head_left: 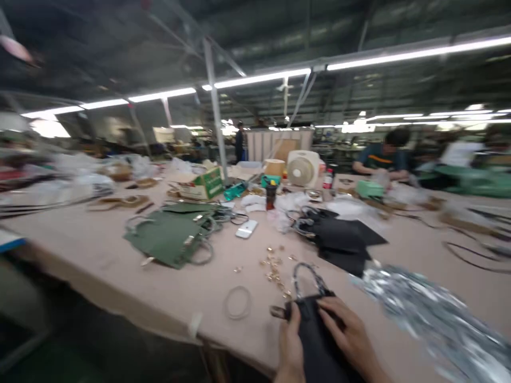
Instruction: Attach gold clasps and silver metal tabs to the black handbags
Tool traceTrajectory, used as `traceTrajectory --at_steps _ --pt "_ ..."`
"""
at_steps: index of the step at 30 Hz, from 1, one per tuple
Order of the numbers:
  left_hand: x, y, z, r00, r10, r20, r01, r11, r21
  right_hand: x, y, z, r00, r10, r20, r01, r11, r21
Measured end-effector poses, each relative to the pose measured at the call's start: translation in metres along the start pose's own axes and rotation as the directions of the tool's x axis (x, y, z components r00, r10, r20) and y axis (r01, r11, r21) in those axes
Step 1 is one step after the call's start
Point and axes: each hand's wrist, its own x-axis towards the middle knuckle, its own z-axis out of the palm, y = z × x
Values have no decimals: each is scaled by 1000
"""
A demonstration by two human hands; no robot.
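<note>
A black handbag (315, 332) with a looped handle (305, 271) is between my two hands at the table's near edge. My left hand (291, 340) grips its left side, the thumb on the upper edge by a small dark metal-looking piece (278, 312). My right hand (347, 327) is closed over the bag's right upper side, fingers bent onto it. Small gold-coloured metal parts (273, 268) lie scattered just beyond the bag. Left of them rests a thin pale ring of cord (237, 302). The picture is blurred, so fine details are unclear.
Green bag pieces (167, 234) lie left, black ones (339, 234) right, and a phone (246, 229) between. Silvery plastic strips (435, 308) cover the near right. A green box (202, 183), a dark cup (271, 196) and a fan (302, 169) stand farther back. A co-worker (383, 157) sits across.
</note>
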Motion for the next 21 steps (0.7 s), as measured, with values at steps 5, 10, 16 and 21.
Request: traceTrajectory --at_steps 5,10,16,21 --pt "7 -18 9 994 -63 -93 60 998 -32 2 1 -1 992 91 82 -102 985 143" --pt "5 -13 8 989 -40 -140 35 999 -33 2 -3 2 993 79 84 -91 984 151" --pt "3 -15 12 986 -77 -151 64 994 -87 0 0 -1 992 71 107 -86 986 146" --pt "5 -13 10 984 -162 -81 146 975 -170 -1 -1 -2 991 71 114 -85 988 126"
